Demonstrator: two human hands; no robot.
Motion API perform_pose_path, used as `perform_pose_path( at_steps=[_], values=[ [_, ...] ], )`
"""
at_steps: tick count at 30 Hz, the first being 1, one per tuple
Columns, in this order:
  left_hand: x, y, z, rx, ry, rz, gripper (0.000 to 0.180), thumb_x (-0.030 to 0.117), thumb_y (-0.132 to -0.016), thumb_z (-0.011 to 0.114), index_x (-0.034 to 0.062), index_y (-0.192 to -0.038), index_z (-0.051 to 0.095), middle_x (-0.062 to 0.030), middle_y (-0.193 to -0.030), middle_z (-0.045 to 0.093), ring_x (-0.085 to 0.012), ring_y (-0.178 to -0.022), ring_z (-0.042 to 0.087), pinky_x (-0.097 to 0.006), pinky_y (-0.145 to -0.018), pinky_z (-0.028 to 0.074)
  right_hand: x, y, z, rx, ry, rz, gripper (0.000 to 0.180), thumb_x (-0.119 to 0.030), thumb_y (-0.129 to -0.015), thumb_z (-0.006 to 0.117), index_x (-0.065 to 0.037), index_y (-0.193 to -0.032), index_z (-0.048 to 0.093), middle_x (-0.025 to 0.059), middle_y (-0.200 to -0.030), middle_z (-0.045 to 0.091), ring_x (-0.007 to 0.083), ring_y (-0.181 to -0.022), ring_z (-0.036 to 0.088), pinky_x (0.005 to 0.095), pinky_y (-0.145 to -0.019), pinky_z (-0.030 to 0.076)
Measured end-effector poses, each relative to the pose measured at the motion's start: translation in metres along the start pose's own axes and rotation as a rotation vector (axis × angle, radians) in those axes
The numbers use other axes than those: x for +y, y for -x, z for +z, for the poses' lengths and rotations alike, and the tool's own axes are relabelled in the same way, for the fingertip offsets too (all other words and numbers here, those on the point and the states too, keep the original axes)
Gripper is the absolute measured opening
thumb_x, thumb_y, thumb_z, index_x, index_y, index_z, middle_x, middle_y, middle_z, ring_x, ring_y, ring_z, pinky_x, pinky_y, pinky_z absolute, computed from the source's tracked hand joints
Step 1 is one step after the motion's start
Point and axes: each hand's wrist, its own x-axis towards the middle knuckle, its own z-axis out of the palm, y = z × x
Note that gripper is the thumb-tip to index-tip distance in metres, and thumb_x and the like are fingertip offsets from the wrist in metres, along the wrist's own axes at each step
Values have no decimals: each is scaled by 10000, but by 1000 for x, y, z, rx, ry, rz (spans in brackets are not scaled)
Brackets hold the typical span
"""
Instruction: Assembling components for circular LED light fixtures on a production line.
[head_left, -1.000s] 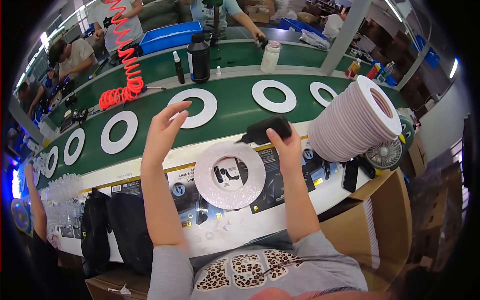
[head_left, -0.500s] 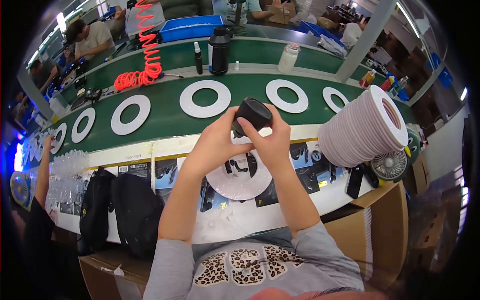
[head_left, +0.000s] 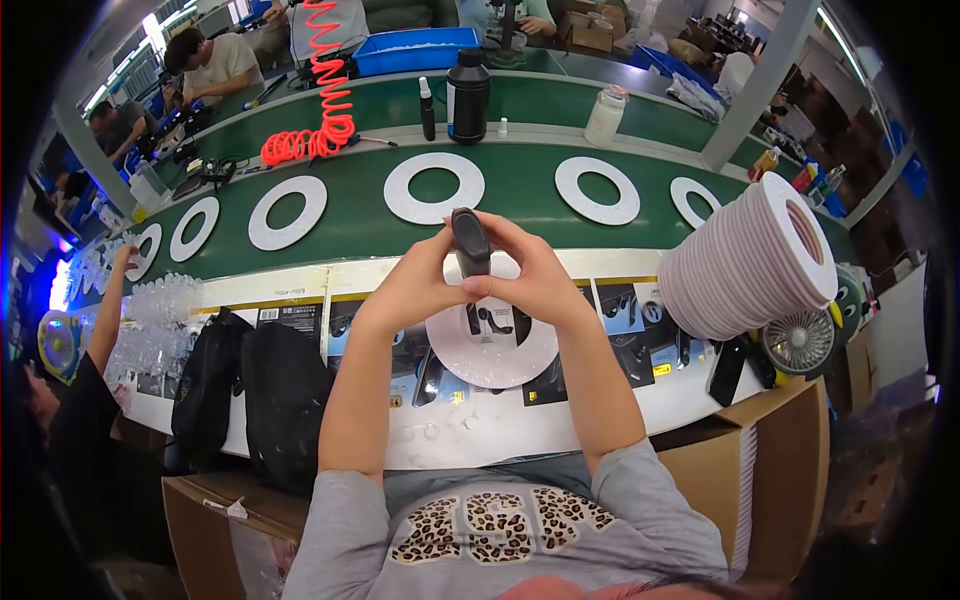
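Observation:
In front of my chest, both hands hold up a small black rounded object, its narrow side toward me; its kind is not clear. My left hand closes on its left side. Fingers of my right hand wrap its right side and the two thumbs meet at its lower end. Beneath the hands, a white flat ring lies on printed black packaging on the white table edge. A picture of a dark device shows through the ring's hole.
Several white rings lie along the green belt. On the right stands a tall stack of rings beside a small fan. Black pouches and clear plastic pieces lie left, by a co-worker's arm.
Both hands have turned the black object from lying broadside to standing narrow side toward me. It sits slightly further left over the ring. The whole view has shifted a little.

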Motion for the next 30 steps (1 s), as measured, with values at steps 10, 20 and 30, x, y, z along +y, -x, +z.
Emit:
perform_pose_path(
  at_steps=[10, 20, 30],
  values=[
    [14, -11, 3, -19, 77, 137, 367, -31, -630, 699, -10, -988, 618, -70, -918, 656, -172, -881, 611, -324, -822, 491, -5, 1, 1, 260, -69, 20, 577, 47, -574, 771, 8, -1118, 584, 82, -1050, 656, 177, -989, 615, 319, -933, 452],
    [27, -16, 4, -51, 117, 122, 262, -22, -691, 649, -42, -948, 601, -79, -841, 640, -154, -813, 600, -306, -771, 495, -13, 5, -1, 337, -80, 32, 509, 84, -584, 737, 30, -1071, 602, 97, -1014, 664, 176, -980, 619, 304, -897, 474],
    [23, -15, -3, -74, 85, 88, 264, -22, -692, 650, -36, -953, 616, -77, -817, 640, -141, -785, 594, -303, -728, 502, -3, 4, 3, 373, -10, -19, 472, 37, -616, 748, 11, -1068, 612, 74, -927, 665, 151, -918, 620, 289, -806, 495]
  ],
)
